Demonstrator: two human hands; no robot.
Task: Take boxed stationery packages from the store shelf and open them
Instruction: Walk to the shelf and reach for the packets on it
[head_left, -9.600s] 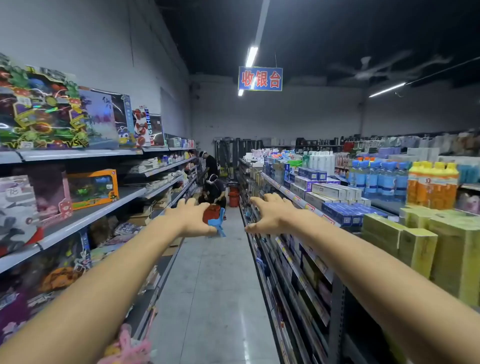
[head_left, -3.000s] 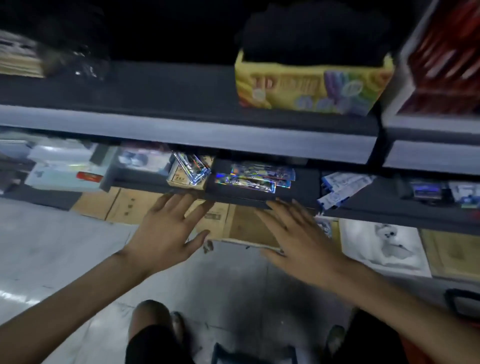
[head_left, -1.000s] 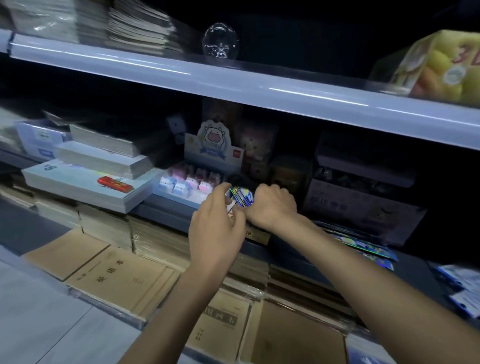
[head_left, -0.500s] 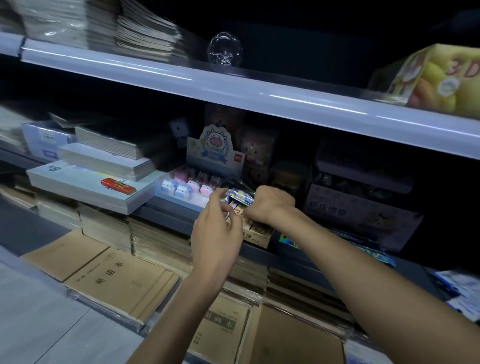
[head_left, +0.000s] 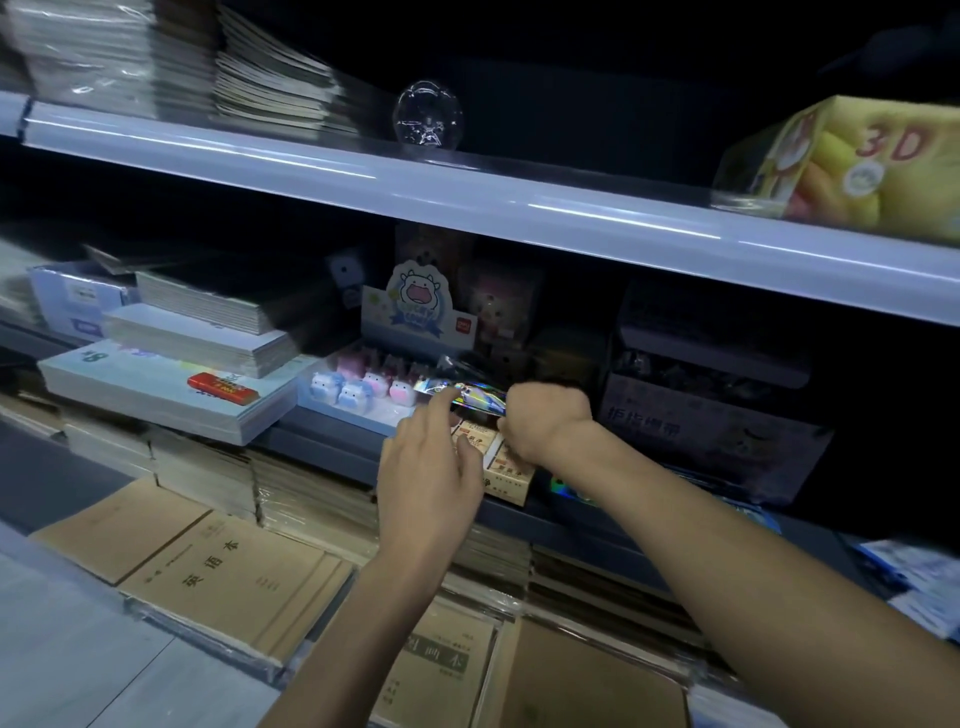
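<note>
A shiny holographic stationery package (head_left: 465, 393) is held over the front of the middle shelf (head_left: 322, 441). My right hand (head_left: 545, 423) grips its right end with curled fingers. My left hand (head_left: 428, 475) is just below and left of it, its fingertips pinching the package's lower left edge. Under both hands lies a tan box (head_left: 501, 462) with printed labels, at the shelf's front edge.
A cow-themed display tray (head_left: 363, 392) of small erasers stands left of the hands. Stacked notebooks (head_left: 171, 379) lie further left and brown exercise books (head_left: 223, 571) below. A dark carton (head_left: 711, 436) sits to the right. A yellow 3D box (head_left: 857, 161) rests on the upper shelf.
The package has turned flatter and risen slightly. My left hand's fingers have spread and slid along its lower edge, and my right hand has shifted a little right.
</note>
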